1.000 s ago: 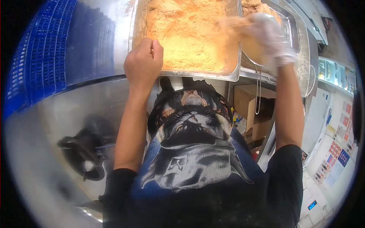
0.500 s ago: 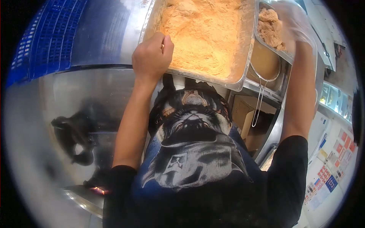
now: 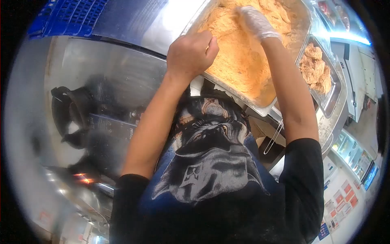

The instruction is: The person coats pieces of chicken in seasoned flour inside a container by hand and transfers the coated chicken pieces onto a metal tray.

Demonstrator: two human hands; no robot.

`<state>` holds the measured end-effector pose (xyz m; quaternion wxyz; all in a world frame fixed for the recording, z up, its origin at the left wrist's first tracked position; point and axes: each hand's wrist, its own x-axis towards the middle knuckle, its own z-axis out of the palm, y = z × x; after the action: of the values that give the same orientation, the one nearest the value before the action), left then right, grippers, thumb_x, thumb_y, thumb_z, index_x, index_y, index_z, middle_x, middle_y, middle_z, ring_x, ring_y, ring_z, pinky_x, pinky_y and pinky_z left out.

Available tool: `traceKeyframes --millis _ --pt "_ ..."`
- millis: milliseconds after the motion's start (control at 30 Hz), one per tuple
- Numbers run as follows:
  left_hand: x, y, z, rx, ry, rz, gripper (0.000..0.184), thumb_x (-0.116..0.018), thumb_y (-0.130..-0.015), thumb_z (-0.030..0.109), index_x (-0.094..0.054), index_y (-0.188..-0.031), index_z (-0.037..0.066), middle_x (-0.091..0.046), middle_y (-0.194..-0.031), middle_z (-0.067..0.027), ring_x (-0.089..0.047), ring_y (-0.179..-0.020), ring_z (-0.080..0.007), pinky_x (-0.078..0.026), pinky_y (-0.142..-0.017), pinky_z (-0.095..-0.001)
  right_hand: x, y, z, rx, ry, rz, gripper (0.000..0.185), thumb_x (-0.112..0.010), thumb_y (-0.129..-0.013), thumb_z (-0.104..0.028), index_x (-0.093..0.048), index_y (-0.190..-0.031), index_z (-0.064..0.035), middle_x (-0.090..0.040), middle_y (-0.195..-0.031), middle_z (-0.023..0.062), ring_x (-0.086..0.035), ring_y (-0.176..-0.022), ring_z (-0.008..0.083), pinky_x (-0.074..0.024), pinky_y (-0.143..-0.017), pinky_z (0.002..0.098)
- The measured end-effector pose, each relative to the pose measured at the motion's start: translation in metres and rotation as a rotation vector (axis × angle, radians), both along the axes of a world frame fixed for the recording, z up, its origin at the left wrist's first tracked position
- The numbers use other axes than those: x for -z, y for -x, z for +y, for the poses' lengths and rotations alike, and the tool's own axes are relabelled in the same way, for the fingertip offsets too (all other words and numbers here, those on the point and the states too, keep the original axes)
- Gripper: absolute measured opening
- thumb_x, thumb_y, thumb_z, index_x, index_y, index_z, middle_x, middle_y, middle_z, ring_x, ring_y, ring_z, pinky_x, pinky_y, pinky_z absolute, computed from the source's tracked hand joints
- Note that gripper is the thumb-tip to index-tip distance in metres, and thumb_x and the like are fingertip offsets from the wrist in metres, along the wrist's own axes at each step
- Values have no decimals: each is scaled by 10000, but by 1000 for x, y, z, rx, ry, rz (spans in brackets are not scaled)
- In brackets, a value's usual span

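A large metal tray (image 3: 248,106) of orange-tinted breading flour (image 3: 233,57) lies in front of me. My bare left hand (image 3: 191,53) is closed in a fist at the tray's near left rim, its fingers mostly hidden behind the knuckles. Over the far part of the flour, my right hand (image 3: 256,22) wears a clear plastic glove. Its fingertips are blurred against the breading, so whether they hold anything is unclear. Lumpy, coated pieces along the far right look like breaded chicken (image 3: 282,14). More coated pieces (image 3: 315,69) sit in a smaller metal pan to the right.
A wire strainer's handle (image 3: 274,137) juts out below the large tray, beside an open cardboard box (image 3: 260,128). At upper left is a blue plastic crate (image 3: 75,16) by the steel counter. A black pot-like object (image 3: 69,107) is at the left, lower down.
My right hand has gone from the small pan on the right to the flour in the large tray. My left fist stays at the rim, while the view has turned.
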<state>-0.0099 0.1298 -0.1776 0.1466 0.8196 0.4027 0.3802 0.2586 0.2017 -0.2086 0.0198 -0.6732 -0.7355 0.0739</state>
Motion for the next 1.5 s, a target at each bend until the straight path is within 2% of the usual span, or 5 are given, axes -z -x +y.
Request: traceKeyframes --millis 367,867,1100,1167,1500 --pt "1 -2 1 -1 10 -2 198 -687 -960 192 -649 -795 90 -605 -620 -122 -618 -561 -341 -490 -544 -459 -33 17 -75 634 284 1284 302 -532 -1047 -84 -717 -1273 -8 -757 -1024 51 -693 -855 190 -574 -858 349" --pt "-1 0 -1 -17 35 29 236 -693 -927 197 -609 -727 103 -610 -607 -97 -620 -544 -307 -518 -544 -434 -21 28 -81 -138 228 -93 243 -570 -1033 -141 -676 -1216 -20 -708 -1201 255 -687 -1141 393 -555 -957 427" --pt "-3 1 0 1 41 -22 229 -676 -961 173 -609 -760 86 -583 -603 -101 -597 -546 -318 -494 -550 -434 34 15 -98 -414 -366 724 224 -678 -982 -110 -725 -1178 -13 -787 -1069 170 -761 -966 295 -576 -830 420" --pt "0 1 0 0 35 -17 224 -677 -959 171 -610 -763 88 -586 -604 -97 -596 -546 -316 -495 -552 -433 -23 49 -105 419 544 869 206 -761 -972 -144 -743 -1142 -29 -775 -1005 117 -706 -893 194 -560 -809 381" --pt "-4 3 0 -3 33 -14 240 -708 -916 167 -581 -722 107 -608 -625 -78 -618 -568 -290 -506 -570 -428 -17 73 -109 97 381 71 228 -799 -883 -110 -760 -1065 20 -751 -974 200 -732 -951 315 -573 -884 419"
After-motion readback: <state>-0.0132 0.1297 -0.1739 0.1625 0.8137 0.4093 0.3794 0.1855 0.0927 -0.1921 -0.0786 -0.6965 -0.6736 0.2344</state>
